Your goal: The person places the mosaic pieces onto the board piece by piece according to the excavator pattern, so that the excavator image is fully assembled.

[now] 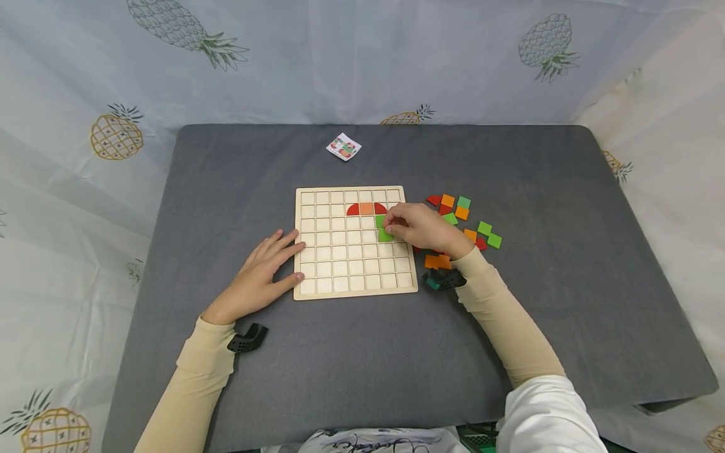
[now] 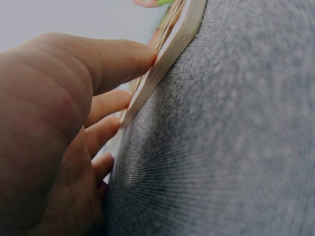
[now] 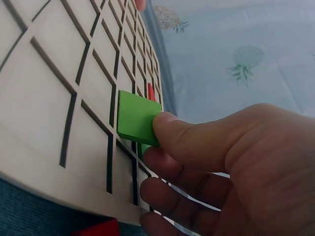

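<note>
A square wooden grid board (image 1: 330, 257) lies on the table. My left hand (image 1: 257, 277) rests at its left edge with fingers spread, thumb and fingertips touching the rim. In the right wrist view, the thumb and fingers of my right hand (image 1: 421, 225) pinch a green square tile (image 3: 138, 118) at the grid's surface. Near the top of the grid, an orange square tile (image 1: 366, 209) sits between two red rounded tiles, one on the left (image 1: 354, 209) and one on the right (image 1: 380, 208). Below the right one is another green tile (image 1: 380, 221), partly hidden by my fingers.
Loose red, orange and green tiles (image 1: 484, 228) lie scattered right of the board, some hidden under my right forearm. A small patterned card (image 1: 343, 146) lies beyond the board on the grey table (image 1: 351, 358). A pineapple-print curtain (image 1: 362, 63) hangs behind.
</note>
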Available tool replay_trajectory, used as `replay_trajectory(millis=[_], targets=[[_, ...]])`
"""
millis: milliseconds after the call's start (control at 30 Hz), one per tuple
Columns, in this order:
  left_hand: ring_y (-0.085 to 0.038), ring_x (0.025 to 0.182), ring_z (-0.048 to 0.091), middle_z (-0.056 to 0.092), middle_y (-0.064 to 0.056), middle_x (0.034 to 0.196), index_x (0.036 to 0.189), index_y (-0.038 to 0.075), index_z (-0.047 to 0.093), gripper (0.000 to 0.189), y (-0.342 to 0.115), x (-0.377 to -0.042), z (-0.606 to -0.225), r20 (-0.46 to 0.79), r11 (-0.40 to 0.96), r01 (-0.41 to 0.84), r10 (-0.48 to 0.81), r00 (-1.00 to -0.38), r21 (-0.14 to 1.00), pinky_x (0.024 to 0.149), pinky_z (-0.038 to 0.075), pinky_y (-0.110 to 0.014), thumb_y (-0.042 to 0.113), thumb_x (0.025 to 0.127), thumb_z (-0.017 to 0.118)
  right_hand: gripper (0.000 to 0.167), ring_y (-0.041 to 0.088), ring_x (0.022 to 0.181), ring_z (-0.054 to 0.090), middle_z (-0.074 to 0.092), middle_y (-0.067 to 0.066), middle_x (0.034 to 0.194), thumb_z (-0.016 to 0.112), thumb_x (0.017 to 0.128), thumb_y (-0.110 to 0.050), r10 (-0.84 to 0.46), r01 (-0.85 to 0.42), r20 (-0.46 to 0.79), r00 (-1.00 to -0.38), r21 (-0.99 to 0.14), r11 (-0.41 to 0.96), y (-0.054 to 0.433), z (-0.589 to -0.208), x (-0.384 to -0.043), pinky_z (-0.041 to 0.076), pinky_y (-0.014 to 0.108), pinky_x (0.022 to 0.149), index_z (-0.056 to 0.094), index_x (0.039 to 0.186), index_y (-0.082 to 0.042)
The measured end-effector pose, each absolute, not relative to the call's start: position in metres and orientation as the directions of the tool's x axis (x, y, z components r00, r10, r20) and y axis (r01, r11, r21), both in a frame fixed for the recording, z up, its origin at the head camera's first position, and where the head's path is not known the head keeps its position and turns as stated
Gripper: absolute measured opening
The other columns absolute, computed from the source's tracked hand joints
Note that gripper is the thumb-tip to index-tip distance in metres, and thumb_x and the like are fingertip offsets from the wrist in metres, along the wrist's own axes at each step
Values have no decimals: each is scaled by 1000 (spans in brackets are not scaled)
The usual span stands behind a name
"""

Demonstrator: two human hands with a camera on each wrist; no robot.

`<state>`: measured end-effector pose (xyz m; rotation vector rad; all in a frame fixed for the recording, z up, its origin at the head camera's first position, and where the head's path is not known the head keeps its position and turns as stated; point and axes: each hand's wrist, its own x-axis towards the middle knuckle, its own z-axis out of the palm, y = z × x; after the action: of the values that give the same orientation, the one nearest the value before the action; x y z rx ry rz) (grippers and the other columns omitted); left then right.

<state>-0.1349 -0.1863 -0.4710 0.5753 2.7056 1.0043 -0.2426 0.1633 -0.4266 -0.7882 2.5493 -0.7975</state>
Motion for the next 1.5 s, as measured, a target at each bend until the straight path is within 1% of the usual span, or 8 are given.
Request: replay_trajectory(millis=[433,600,767,933,1067,1267,1400,1500], targets=[[-35,159,10,23,-6,170,155,16,42,64,-185,-135,-470,-75,706,273,420,-904,654,125,7,-64,33,99,67,12,19,82,54,66,3,91,69,98,-21,-587,-454,-133,-798,-508,732,157,-432,-240,45,31,70,73,103,-12],[-36,159,11,24,-8,170,155,15,43,64,-185,-136,-470,-61,700,282,421,-905,656,124,8,-65,33,99,67,10,20,82,53,66,4,91,69,98,-20,-585,-446,-133,-800,-521,728,157,-433,-241,45,31,71,73,102,-12],[-34,159,9,22,-6,170,155,16,42,64,-185,-136,-469,-78,706,272,421,-904,654,125,7,-64,34,99,67,11,20,81,54,64,4,90,68,98,-20,-568,-393,-128,-813,-599,698,163,-429,-242,47,31,70,71,103,-11],[-35,159,10,23,-6,170,155,16,42,64,-185,-136,-469,-78,704,272,422,-903,656,125,7,-64,34,99,67,13,19,85,57,66,5,98,66,99,-20,-496,-300,-110,-861,-678,671,183,-416,-242,50,33,75,69,107,-10],[-36,159,10,23,-8,170,155,15,42,64,-185,-135,-470,-75,702,272,421,-904,658,124,7,-65,33,99,67,20,21,86,59,67,4,104,64,101,-24,-428,-250,-105,-898,-679,690,205,-399,-240,51,35,76,69,114,-10],[-36,159,10,23,-7,170,155,16,43,64,-186,-135,-470,-63,696,278,421,-905,662,124,7,-64,33,99,67,28,21,93,59,68,6,109,62,103,-28,-362,-236,-87,-928,-617,751,241,-386,-238,48,34,80,67,121,-8],[-35,159,9,23,-6,170,156,16,42,64,-186,-135,-470,-57,693,284,424,-904,663,125,7,-63,33,99,67,28,22,96,57,65,9,113,60,103,-22,-325,-219,-88,-942,-573,789,260,-383,-234,48,37,81,67,124,-5],[-35,159,9,23,-6,170,156,16,42,64,-186,-134,-470,-57,691,283,425,-903,665,125,7,-63,33,99,67,26,25,91,56,63,13,111,60,102,-15,-320,-227,-87,-943,-534,814,269,-385,-233,47,37,76,68,124,-2]])
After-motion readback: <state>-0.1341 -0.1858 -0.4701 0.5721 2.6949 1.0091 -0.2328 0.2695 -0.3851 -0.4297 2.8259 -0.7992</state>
